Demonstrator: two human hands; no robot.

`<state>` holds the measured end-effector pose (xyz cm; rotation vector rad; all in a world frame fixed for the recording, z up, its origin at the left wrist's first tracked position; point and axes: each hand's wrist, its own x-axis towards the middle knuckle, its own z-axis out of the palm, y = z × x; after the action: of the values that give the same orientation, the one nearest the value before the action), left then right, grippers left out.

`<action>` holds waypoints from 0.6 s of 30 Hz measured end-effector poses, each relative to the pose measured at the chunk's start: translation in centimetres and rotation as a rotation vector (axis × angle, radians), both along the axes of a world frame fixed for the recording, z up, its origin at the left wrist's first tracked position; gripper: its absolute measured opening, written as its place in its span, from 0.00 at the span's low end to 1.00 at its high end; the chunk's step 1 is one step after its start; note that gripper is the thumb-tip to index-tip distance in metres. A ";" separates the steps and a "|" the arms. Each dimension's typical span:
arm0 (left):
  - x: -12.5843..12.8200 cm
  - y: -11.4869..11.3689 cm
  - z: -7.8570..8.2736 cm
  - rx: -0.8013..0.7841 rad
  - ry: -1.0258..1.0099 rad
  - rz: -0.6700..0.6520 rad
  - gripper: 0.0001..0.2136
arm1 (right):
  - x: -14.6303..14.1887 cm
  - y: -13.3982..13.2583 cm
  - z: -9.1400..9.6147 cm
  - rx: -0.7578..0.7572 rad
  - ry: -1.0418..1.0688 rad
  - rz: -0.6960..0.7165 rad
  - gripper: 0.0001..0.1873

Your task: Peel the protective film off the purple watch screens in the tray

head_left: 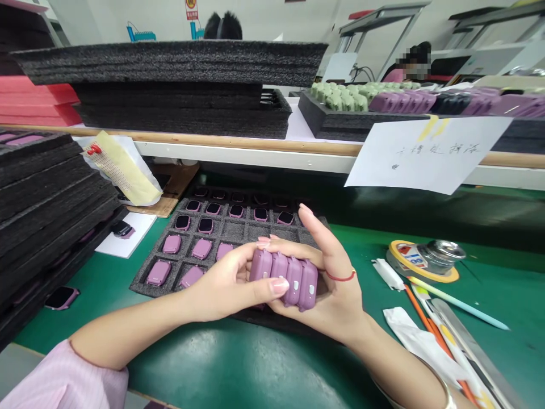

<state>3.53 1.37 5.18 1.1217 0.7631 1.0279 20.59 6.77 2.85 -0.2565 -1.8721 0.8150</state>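
Note:
A row of several purple smartwatch cases (293, 284), stood side by side, is held between my two hands above the foam tray. My left hand (225, 284) grips the row from the left, its thumb lying across the front of the cases. My right hand (336, 301) cups the row from below and behind, with its thumb raised away. Under and behind them, the black foam tray (232, 230) has purple cases (172, 244) in its nearer pockets and watches with dark screens (205, 226) further back. My hands hide part of the tray.
Black foam trays (51, 193) are stacked at left, beside a loose watch (62, 297). On the right lie a metal-topped dispenser (445, 250), a tape roll (404, 255), white wipes (419, 341) and pens (460, 304). A shelf (255, 153) crosses above, and people sit beyond.

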 end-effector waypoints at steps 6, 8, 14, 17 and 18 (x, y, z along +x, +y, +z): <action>0.0 -0.1 0.3 0.032 0.135 0.056 0.16 | -0.1 -0.1 -0.3 0.082 -0.019 -0.028 0.49; 0.2 -0.2 0.2 0.075 0.123 0.053 0.16 | 0.0 -0.1 -0.3 0.101 -0.028 -0.020 0.50; 0.4 -0.2 -0.1 0.203 0.177 0.092 0.14 | 0.1 0.0 -0.2 0.171 -0.061 0.003 0.51; 0.4 0.1 -0.2 0.207 0.166 0.057 0.18 | 0.1 0.0 -0.3 0.227 -0.077 -0.015 0.49; 0.4 0.3 -0.2 0.206 0.154 0.036 0.21 | 0.1 0.0 -0.3 0.243 -0.086 -0.012 0.49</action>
<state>3.88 1.66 4.97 1.3809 0.8158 1.0775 20.71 6.78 2.50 -0.1521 -2.0269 0.5692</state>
